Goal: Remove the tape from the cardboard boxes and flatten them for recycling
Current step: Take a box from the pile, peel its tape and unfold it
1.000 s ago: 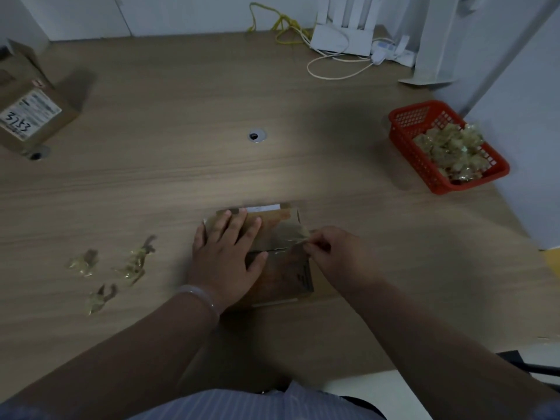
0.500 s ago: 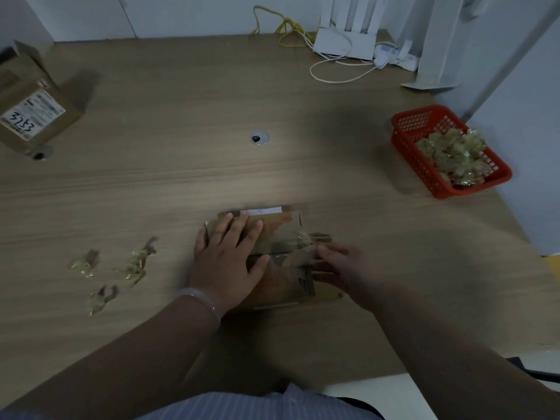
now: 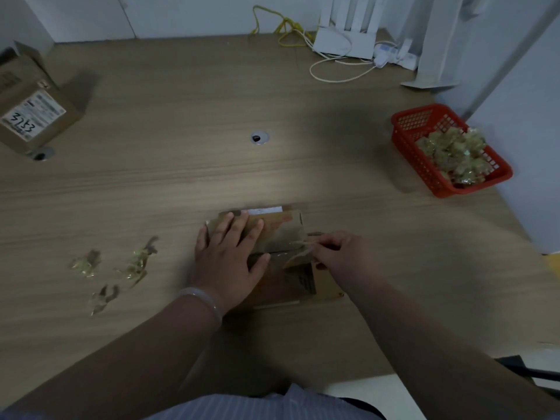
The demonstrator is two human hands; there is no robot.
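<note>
A small brown cardboard box (image 3: 281, 237) lies on the wooden table (image 3: 181, 177) right in front of me. My left hand (image 3: 227, 259) presses flat on its top, fingers spread. At the box's right edge, my right hand (image 3: 339, 253) pinches a crinkled strip of clear tape (image 3: 298, 248) that still clings to the box. A second cardboard box (image 3: 30, 116) with a white label stands at the far left.
Three crumpled tape scraps (image 3: 133, 262) lie on the table to the left of the box. A red basket (image 3: 424, 165) full of balled-up tape sits at the right. A white router (image 3: 345, 40) and cables rest at the back edge.
My right hand has shifted slightly right and gone from open fingers beside the tape back to a pinch on it. My left hand has stayed flat on the box.
</note>
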